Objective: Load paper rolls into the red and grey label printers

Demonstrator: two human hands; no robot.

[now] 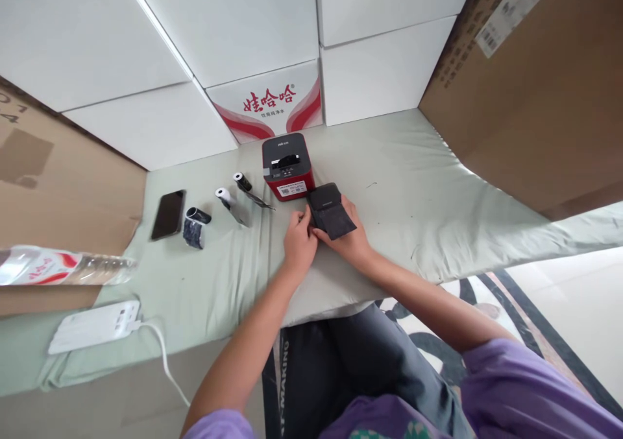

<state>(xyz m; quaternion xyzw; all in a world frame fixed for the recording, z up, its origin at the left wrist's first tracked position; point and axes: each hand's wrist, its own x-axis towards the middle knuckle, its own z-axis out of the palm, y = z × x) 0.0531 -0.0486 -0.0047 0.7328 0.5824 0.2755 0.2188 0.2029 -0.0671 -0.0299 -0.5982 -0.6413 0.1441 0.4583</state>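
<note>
A small black boxy device (325, 196) with a dark strip or flap (337, 222) hanging over its front is between my hands; its exact kind does not show. My left hand (300, 243) has its fingers closed on the device's lower left edge. Around the right side and underneath curls my right hand (354, 239), its thumb reaching toward my left fingers. Parts of the fingers are hidden behind the device. Just beyond it stands a red and black receipt printer (288, 165), almost touching the device's upper left corner.
Left of the printer are a dark paper roll (242, 181), a white-ended roll (224, 195), another black roll (198, 215) and a phone (169, 214). A water bottle (63, 267) and a cabled white power bank (97, 325) lie nearer. White boxes (272, 102) and cardboard boxes (545, 102) border the cloth-covered table (389, 179).
</note>
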